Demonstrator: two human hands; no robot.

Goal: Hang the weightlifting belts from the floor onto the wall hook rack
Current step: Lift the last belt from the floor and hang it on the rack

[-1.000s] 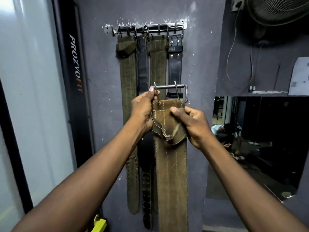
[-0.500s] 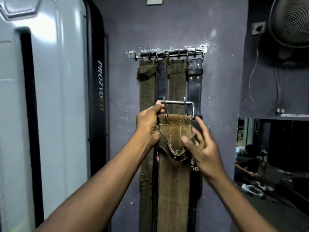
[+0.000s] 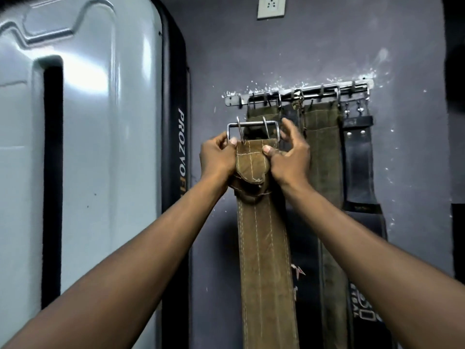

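Held belt: an olive stitched belt (image 3: 261,248) is held up against the wall (image 3: 327,46), its strap hanging straight down and cut off by the lower frame edge.
Buckle: the steel two-prong buckle (image 3: 251,127) tops the belt, just below the left end of the hook rack (image 3: 302,93) and not on any hook.
Open room: bare wall runs left of the rack's end as far as a black upright with PROZVOFIT lettering (image 3: 180,147). A pale grey panel (image 3: 88,122) fills the left side.
Crowded side: to the right hang another olive belt (image 3: 322,147) and a black leather belt (image 3: 358,159), close together, with a dark strap between them and the held belt.
Above: a wall socket (image 3: 271,7) sits high over the rack.
Hidden: a further olive belt (image 3: 261,110) on the rack's left hooks is mostly covered by the buckle and hands. Which hooks are taken is hard to make out.
Left hand: the left hand (image 3: 217,157) is clenched round the buckle's left side, thumb pressed on the belt's top edge.
Right hand: the right hand (image 3: 289,157) pinches the belt's right edge, thumb on the front, fingers reaching up to the buckle's right corner.
Arms: both forearms stretch up and forward, nearly straight.
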